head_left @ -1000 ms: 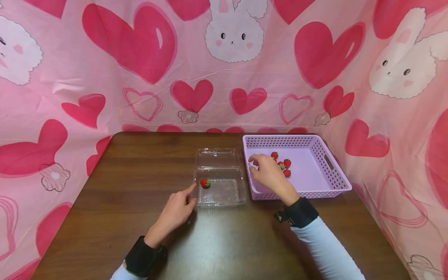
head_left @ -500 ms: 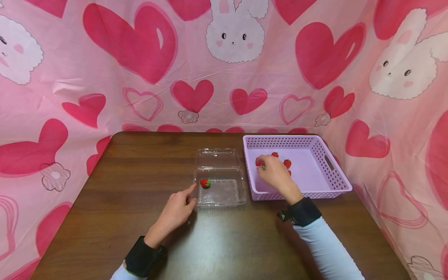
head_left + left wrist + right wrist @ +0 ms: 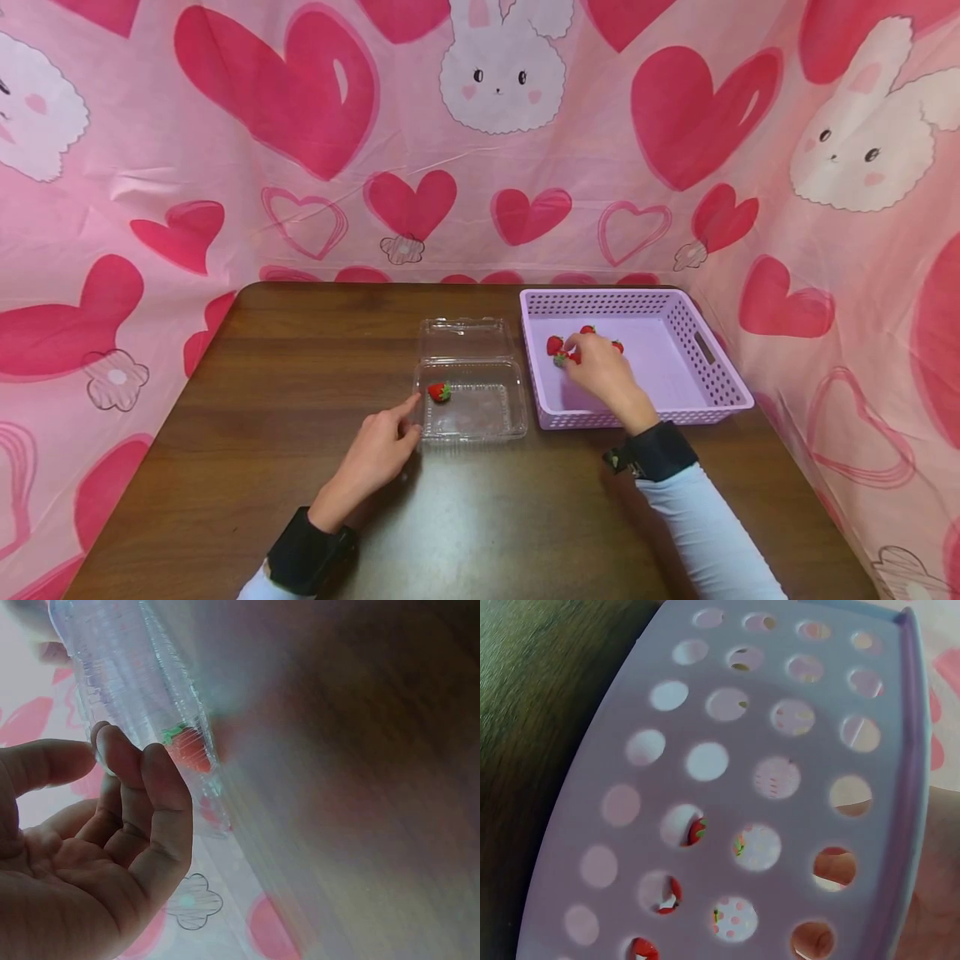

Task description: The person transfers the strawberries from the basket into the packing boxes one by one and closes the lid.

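Observation:
A hinged clear plastic container (image 3: 472,408) lies open mid-table with one strawberry (image 3: 439,392) inside at the left. My left hand (image 3: 378,442) is at its left side, index finger and thumb touching the outside of the rim; that strawberry (image 3: 189,750) shows through the plastic in the left wrist view. Inside the lilac basket (image 3: 675,375), my right hand (image 3: 606,372) reaches down over several strawberries (image 3: 555,344), its curled fingertips right at one of them. I cannot tell whether it grips that one. In the right wrist view the perforated basket wall (image 3: 727,787) hides most of the fingers.
The brown wooden table (image 3: 315,358) has the basket at its back right, beside the container. A pink curtain (image 3: 300,233) with hearts and rabbits hangs behind and at the sides. Black straps (image 3: 663,450) sit on both wrists.
My right hand has lowered from near the basket's left wall into the strawberries and shifted right, uncovering strawberries at the left. The left hand and the container have stayed put.

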### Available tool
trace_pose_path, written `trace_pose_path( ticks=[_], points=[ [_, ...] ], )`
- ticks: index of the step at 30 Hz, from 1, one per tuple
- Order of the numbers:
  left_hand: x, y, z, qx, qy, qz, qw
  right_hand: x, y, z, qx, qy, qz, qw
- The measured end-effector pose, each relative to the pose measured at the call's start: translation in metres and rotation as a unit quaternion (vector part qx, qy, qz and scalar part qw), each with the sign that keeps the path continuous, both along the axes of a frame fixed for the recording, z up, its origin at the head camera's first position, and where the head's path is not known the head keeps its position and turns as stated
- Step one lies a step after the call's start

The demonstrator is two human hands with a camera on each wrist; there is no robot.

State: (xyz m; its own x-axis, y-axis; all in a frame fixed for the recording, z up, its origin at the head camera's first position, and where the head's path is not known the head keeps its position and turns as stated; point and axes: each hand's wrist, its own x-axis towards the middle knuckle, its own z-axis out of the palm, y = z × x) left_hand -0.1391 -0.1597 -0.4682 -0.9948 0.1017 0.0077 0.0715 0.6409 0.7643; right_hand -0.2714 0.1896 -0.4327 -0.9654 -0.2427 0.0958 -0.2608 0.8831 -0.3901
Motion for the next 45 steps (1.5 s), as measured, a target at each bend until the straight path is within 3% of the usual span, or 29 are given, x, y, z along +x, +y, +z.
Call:
trace_pose_path(
  ticks=[24, 34, 45],
  points=[
    [0.0, -0.001, 0.001, 0.011, 0.0, 0.001, 0.9999, -0.007, 0.006, -0.01, 0.036, -0.055, 0.0, 0.9978],
    [0.002, 0.0, 0.001, 0.022, -0.026, 0.002, 0.9994, -0.005, 0.007, -0.015, 0.043, -0.084, -0.001, 0.9955],
    [0.002, 0.0, 0.002, 0.017, -0.017, 0.0, 0.9997, -0.007, 0.006, -0.016, 0.053, -0.105, -0.018, 0.9929]
  ],
)
